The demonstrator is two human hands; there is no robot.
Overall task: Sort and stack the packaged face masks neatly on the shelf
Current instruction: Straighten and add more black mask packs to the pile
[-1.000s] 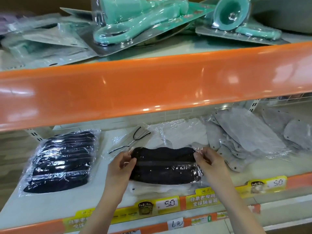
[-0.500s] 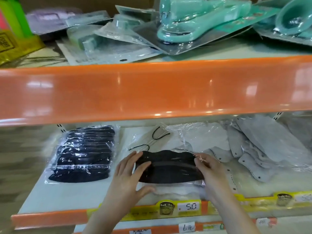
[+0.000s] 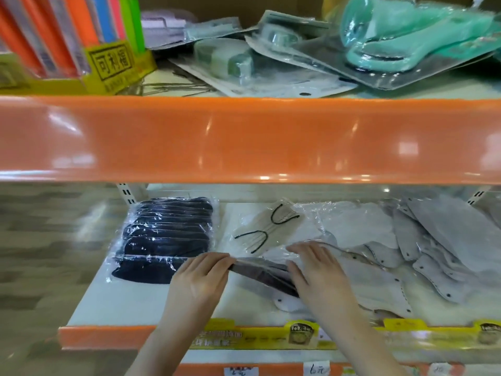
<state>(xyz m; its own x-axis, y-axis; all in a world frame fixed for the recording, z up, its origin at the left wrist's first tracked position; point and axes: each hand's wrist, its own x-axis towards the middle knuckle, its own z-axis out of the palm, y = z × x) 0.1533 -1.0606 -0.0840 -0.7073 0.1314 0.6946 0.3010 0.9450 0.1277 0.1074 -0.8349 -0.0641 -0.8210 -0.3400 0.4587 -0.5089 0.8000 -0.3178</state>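
- The left hand (image 3: 202, 278) grips the left end of a dark mask packet (image 3: 264, 275), fingers curled over its edge.
- The right hand (image 3: 315, 275) lies over the packet's right end, fingers bent down across it and pinching it; the packet is tilted, nearly edge-on, between the two hands.
- It sits low over the front middle of the lower shelf (image 3: 113, 302), above a white mask packet (image 3: 290, 303) lying there.
- To the left, just beside the left hand, a stack of black mask packets (image 3: 165, 237) rests flat in clear wrap.
- Behind the hands lies a clear bag with black ear loops (image 3: 267, 229).
- To the right, grey mask packets (image 3: 439, 240) are strewn in a loose overlapping heap.
- The upper shelf's orange edge (image 3: 244, 139) runs across above; on it lie teal blister-packed goods (image 3: 406, 44) and a yellow display box (image 3: 108, 66).
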